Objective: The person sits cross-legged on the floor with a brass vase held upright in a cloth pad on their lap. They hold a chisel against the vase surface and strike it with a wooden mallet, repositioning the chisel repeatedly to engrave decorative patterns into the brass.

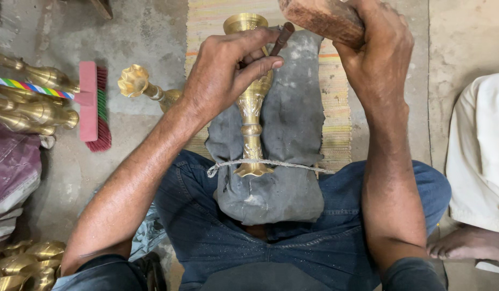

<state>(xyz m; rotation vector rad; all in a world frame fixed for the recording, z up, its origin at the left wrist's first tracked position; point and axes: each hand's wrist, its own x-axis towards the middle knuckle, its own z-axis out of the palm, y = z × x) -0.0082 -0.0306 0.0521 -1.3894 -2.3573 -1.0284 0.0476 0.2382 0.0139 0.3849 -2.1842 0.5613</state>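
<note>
Where left hand (pixel 228 70) grips: chisel (pixel 281 40) (tilted)

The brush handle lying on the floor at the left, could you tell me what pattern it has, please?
The brush handle carries diagonal stripes in several bright colours, seen in the head view.

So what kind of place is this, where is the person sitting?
It looks like a small metal craft workshop, with the work done sitting on the floor. A brass stand lies tied on a grey cushion, more brass pieces are piled on the concrete floor, and a brush lies nearby.
</note>
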